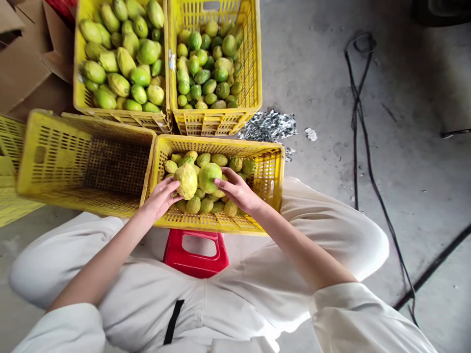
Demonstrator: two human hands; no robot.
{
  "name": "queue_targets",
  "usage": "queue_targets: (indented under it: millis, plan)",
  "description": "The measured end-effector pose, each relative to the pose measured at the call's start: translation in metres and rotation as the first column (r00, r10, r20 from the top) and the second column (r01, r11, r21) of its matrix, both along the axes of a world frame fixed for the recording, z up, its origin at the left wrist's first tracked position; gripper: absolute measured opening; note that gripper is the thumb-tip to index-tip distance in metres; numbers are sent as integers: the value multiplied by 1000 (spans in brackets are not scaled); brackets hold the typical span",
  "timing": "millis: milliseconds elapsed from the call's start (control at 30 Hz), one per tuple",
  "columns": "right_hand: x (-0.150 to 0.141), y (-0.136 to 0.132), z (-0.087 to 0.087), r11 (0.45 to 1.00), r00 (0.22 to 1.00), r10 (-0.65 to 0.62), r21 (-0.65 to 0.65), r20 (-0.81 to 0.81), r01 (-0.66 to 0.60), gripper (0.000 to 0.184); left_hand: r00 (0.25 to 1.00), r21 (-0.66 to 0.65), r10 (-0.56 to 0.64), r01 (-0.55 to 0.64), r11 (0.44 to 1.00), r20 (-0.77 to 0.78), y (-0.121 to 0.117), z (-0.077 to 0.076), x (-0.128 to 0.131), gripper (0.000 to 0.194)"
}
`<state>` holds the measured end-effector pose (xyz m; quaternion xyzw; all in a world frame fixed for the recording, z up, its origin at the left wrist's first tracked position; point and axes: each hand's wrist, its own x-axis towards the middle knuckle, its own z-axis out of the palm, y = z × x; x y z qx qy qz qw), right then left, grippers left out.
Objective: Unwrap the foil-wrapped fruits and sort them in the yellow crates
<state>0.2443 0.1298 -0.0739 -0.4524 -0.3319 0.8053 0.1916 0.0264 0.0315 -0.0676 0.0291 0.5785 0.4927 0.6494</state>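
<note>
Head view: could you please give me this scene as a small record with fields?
Left hand: holds yellow fruit
Right hand: holds green fruit
Near crate: yellow, contains more fruit
Far crates: two, yellow, both with fruit
Stool: red, partly hidden by near crate
Cable: black, on floor

Grey floor point(312, 68): black cable point(356, 100), silvery shreds point(270, 125).

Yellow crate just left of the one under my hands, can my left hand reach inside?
Likely yes: your left hand is beside that crate and nothing seems to cover its opening, though the hand holds a yellow fruit.
</note>
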Motion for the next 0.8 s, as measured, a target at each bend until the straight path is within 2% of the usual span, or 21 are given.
queue_targets:
  millis: [100, 200, 300, 400, 600, 800]
  plan:
    - [-1, -3, -2, 1000, 999, 12, 8, 40, -12, 62, 999, 3, -31, 31, 1000, -11, -2, -2, 2, 46]
    - [-1, -4, -2, 999, 999, 34, 34, 34, -35, 58, 999, -12, -51, 51, 999, -6, -4, -4, 2, 51]
    - [-1, -1, 0, 1000, 999, 30, 0, 35, -30, 53, 999, 5, -34, 34, 999, 21, -3, -5, -1, 49]
    - [-1, 1, 1, 998, 998, -22, -53, 54, 25, 55, 999, 3, 19, -19, 1000, 38, -2, -5, -4, 48]
    - [-1, -1, -2, 991, 999, -33, -127, -10, 32, 47, 992, -15, 72, -71, 997, 99, -1, -4, -5, 29]
    - [-5, -13, -6, 985, 1000, 26, -171, -3, -26, 57, 995, -41, 33, -30, 999, 98, -3, -4, 0, 27]
